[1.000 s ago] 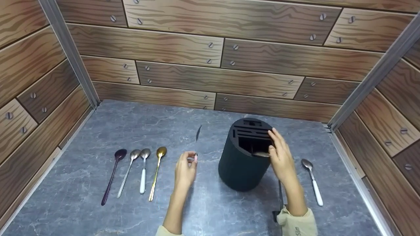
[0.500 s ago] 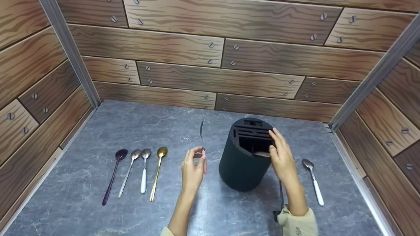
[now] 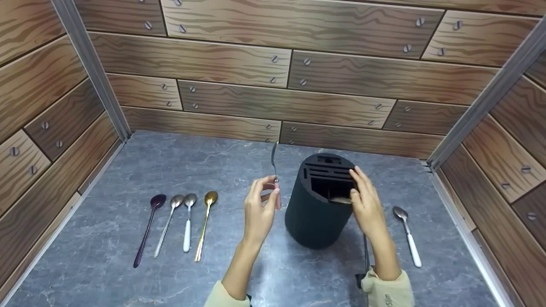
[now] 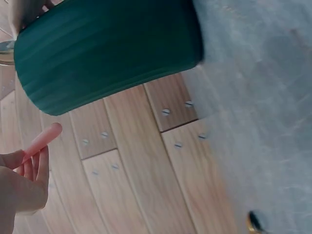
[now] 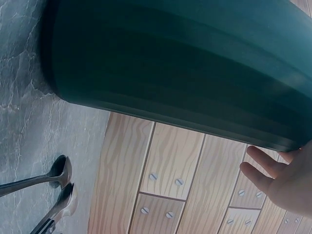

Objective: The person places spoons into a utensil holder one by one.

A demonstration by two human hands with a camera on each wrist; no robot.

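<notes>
Though grey beneath the dark holder, tabletop amid brown plank-patterned walls.

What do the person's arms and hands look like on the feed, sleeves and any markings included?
The left hand and right hand are bare, without gloves. The left sleeve and right sleeve are pale yellowish beige, stopping short of the hands; the right one bears small dark lettering.

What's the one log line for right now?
left hand: holds pink-handled utensil | right hand: touches dark-green holder | utensil: outside holder
</notes>
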